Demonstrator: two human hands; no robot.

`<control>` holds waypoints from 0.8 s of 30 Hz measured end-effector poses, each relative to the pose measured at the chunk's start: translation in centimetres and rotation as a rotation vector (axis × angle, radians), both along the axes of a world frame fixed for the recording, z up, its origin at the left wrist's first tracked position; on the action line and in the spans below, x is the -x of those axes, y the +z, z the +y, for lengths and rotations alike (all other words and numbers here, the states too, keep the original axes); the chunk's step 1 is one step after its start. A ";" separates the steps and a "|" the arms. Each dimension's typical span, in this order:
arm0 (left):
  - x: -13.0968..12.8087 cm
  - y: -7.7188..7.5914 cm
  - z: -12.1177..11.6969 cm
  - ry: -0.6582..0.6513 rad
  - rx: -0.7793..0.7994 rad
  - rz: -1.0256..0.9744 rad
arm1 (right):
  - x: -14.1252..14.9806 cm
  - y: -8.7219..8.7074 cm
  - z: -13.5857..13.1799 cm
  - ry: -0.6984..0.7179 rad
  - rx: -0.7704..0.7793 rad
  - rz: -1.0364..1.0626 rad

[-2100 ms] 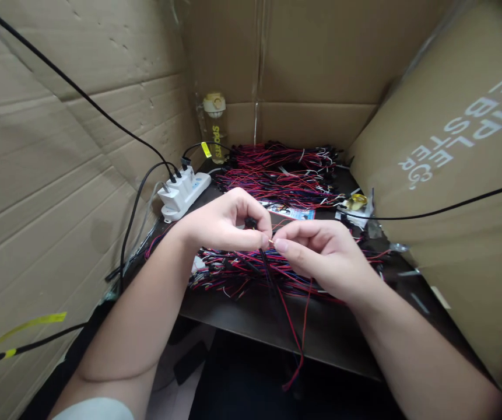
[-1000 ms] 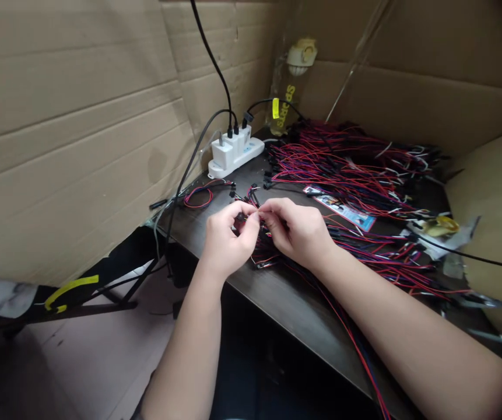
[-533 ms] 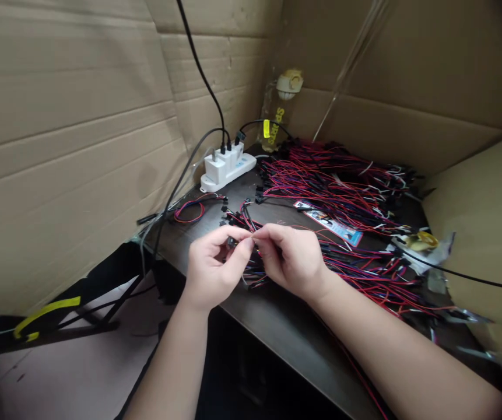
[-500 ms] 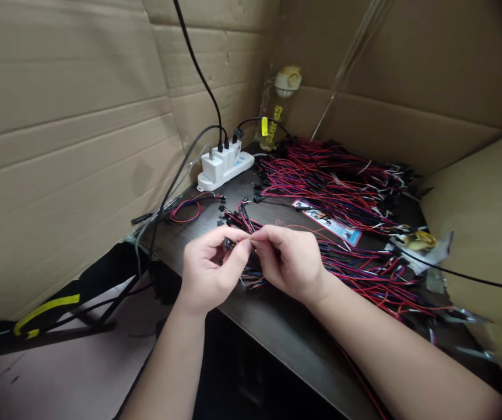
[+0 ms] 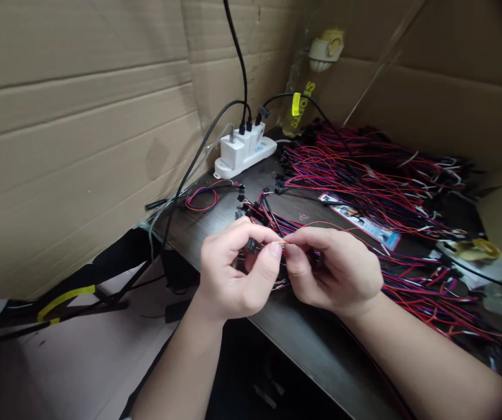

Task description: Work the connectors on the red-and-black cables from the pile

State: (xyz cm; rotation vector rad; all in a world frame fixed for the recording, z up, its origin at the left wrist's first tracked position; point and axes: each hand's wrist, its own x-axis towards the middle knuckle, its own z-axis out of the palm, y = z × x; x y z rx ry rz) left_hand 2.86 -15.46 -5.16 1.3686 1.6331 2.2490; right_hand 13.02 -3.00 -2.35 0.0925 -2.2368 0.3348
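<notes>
My left hand (image 5: 237, 277) pinches a thin orange wire (image 5: 282, 243) between thumb and forefinger. The tips of my right hand (image 5: 340, 268) meet it there, closed on the same short bit of wire. Behind the left forefinger, a small black connector (image 5: 252, 245) shows in the curl of the left fingers. Just beyond both hands lies a bundle of red, blue and black wires (image 5: 425, 300) with black plugs, partly covered by my fingers and right forearm.
A white power strip (image 5: 246, 154) with black cables stands at the back left. Beside it lies a coiled wire (image 5: 202, 198). A larger wire pile (image 5: 364, 169) fills the back right, near a clear bottle (image 5: 303, 99) and a printed strip (image 5: 360, 221). Cardboard walls (image 5: 80, 146) surround the table.
The view has shifted, so the table and its contents appear farther right. My hands stay pinched together at the wire, and a little more of it shows between the fingertips.
</notes>
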 end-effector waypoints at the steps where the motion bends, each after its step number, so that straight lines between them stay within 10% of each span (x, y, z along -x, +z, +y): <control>1: 0.0 0.0 -0.1 -0.004 0.001 0.001 | 0.0 0.0 -0.1 -0.011 -0.002 0.006; 24: 0.2 0.1 -0.2 -0.059 0.035 -0.018 | 0.1 -0.9 -0.1 0.005 0.111 0.020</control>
